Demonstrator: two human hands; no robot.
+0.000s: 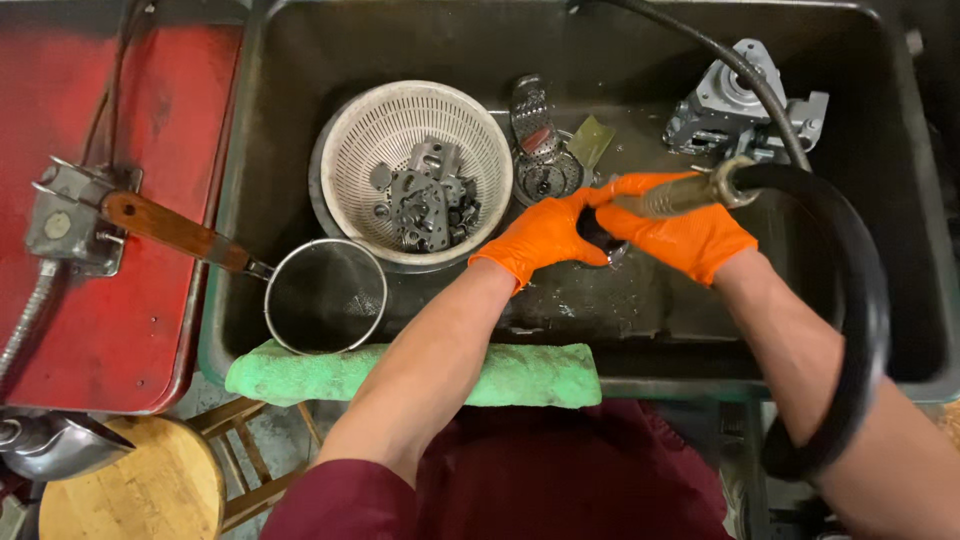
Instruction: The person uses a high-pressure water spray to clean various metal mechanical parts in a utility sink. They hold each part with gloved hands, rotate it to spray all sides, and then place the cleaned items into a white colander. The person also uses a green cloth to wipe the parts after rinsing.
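left hand [540,238] | grip closed on small dark round part [592,232] (wet, mostly hidden) | right hand [680,235] | grip holds brass hose nozzle [675,196]

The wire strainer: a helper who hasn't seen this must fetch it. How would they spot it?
Look at the dark sink, front left corner, by the green towel. The strainer is a round fine metal mesh with a wooden handle over the red counter, unlike the white plastic colander behind it.
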